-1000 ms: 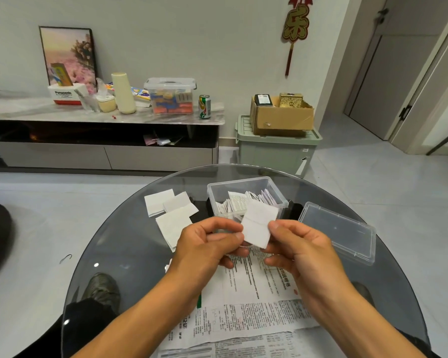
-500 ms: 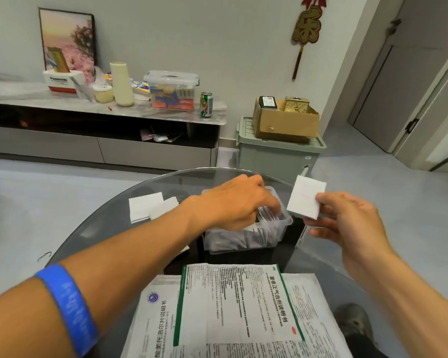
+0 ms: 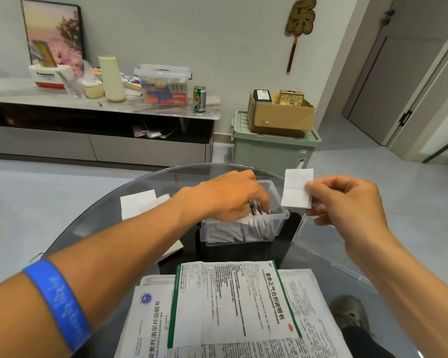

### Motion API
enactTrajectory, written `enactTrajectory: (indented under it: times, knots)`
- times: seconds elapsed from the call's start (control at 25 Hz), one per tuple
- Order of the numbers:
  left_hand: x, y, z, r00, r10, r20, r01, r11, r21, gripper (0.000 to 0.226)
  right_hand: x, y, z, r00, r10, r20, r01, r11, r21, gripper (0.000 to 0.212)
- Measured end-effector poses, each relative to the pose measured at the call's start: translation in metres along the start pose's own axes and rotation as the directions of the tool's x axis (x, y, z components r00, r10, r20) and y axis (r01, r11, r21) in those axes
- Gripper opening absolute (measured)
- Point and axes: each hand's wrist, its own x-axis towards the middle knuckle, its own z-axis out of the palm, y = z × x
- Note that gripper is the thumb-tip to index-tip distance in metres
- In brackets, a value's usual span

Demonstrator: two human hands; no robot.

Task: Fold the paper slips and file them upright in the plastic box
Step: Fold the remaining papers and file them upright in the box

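A clear plastic box [image 3: 279, 218] stands on the round glass table [image 3: 93, 223], packed with several folded white slips [image 3: 256, 226] set upright. My left hand [image 3: 228, 197] reaches down into the box, its fingers among the slips; what the fingertips do is hidden. My right hand [image 3: 347, 202] is raised to the right of the box and pinches a folded white slip [image 3: 296, 188] by its right edge, a crease running across its middle. Flat white paper slips [image 3: 140, 205] lie left of the box, partly behind my left forearm.
The box's clear lid [image 3: 321, 244] lies on the table under my right hand. Printed leaflets [image 3: 230, 306] are spread at the near edge. Beyond the table are a low cabinet [image 3: 88, 120] with clutter and a green bin [image 3: 274, 148] holding a cardboard box.
My left hand let go of the folded slip and moved forward into the box. My right hand carried the slip up and to the right of the box. The view shifted closer.
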Motion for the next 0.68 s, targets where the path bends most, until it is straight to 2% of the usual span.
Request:
enactTrajectory:
  times: [0.08, 0.16, 0.32, 0.44, 0.56, 0.68]
  knots:
    - [0.000, 0.002, 0.000, 1.000, -0.027, 0.012, 0.027, 0.999, -0.031, 0.058, 0.003, -0.002, 0.004, 0.998, -0.065, 0.001, 0.065, 0.993, -0.099, 0.011]
    - [0.000, 0.004, -0.001, 1.000, -0.032, 0.001, 0.032, 0.999, -0.044, 0.055, 0.011, -0.004, 0.010, 0.988, -0.152, 0.018, 0.151, 0.950, -0.272, 0.015]
    - [-0.001, 0.002, 0.002, 0.999, -0.044, -0.032, 0.042, 0.997, -0.062, 0.051, 0.028, -0.016, 0.034, 0.964, -0.215, 0.159, 0.267, 0.747, -0.609, 0.016]
    - [-0.001, 0.000, 0.003, 0.999, -0.032, -0.040, 0.029, 0.998, -0.060, 0.054, 0.029, -0.025, 0.053, 0.931, -0.216, 0.293, 0.364, 0.534, -0.763, 0.005]
    - [-0.007, 0.001, 0.003, 0.994, -0.035, -0.105, 0.023, 0.994, -0.110, 0.054, 0.030, -0.027, 0.066, 0.908, -0.152, 0.391, 0.419, 0.316, -0.851, 0.018]
    - [-0.027, 0.008, -0.002, 0.973, -0.113, -0.200, 0.098, 0.991, -0.086, 0.049, 0.028, -0.026, 0.073, 0.894, -0.060, 0.443, 0.444, 0.230, -0.866, 0.017]
